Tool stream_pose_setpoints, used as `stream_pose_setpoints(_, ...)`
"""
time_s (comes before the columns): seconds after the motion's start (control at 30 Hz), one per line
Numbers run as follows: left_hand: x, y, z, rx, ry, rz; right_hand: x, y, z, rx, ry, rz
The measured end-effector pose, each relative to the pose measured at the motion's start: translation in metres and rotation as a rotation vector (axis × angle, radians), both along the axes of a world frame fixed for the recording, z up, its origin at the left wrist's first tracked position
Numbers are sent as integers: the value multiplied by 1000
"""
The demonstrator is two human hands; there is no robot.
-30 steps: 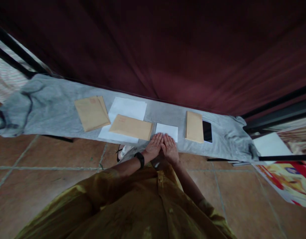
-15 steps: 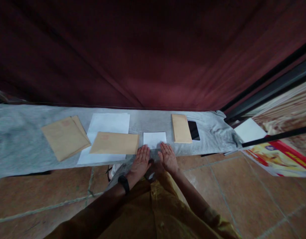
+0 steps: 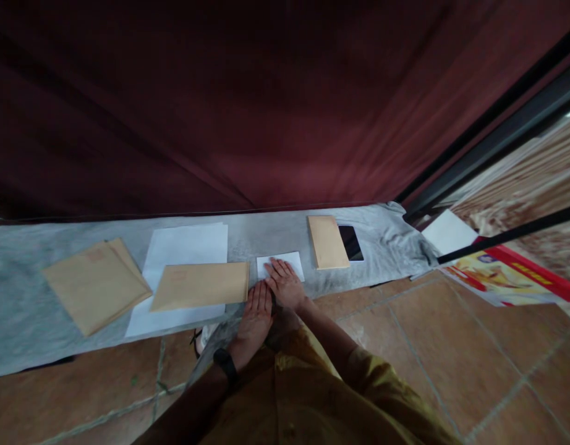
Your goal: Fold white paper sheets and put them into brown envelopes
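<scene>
A small white sheet of paper (image 3: 292, 258), perhaps folded, lies on the grey cloth in front of me. My right hand (image 3: 284, 282) rests flat on it, fingers stretched out, covering its near middle. Just left of that, my left hand (image 3: 258, 311) lies palm down with straight fingers at the sheet's near left corner; whether it touches the paper I cannot tell. Close to the left hand is a brown envelope (image 3: 201, 285), lying across large white sheets (image 3: 190, 244). Neither hand grips anything.
More brown envelopes (image 3: 97, 284) overlap at the left. To the right, a stack of brown envelopes (image 3: 328, 242) partly covers a dark phone (image 3: 351, 243). The grey cloth (image 3: 266, 225) ends at a dark red curtain (image 3: 266, 123). A black metal frame (image 3: 452, 179) and a colourful box (image 3: 512, 275) stand right.
My right hand has slid left and forward from the sheet's near right corner onto its middle. My left hand stays near the left corner. The whole view has tilted slightly.
</scene>
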State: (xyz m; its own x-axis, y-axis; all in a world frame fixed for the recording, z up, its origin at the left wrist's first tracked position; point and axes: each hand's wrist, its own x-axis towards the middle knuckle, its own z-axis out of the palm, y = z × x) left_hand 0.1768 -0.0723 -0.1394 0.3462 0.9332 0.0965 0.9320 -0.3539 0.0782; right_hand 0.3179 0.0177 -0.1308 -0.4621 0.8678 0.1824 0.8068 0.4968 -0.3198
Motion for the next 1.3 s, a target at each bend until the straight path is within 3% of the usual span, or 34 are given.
stream_pose_setpoints(0.33,1,3,1,24,-27,10,31,13,-10,30,-38,-202)
stream_pose_setpoints(0.5,14,10,21,29,-65,62,35,11,-11,39,-54,-208)
stream_pose_setpoints(0.67,36,39,35,43,-133,99,36,10,-13,50,-69,-185)
stream_pose_setpoints(0.83,40,59,23,-26,-122,165,36,10,-19,100,-57,-192)
stream_pose_setpoints(1.3,39,56,8,-26,-109,198,52,-13,-23,179,-92,-232)
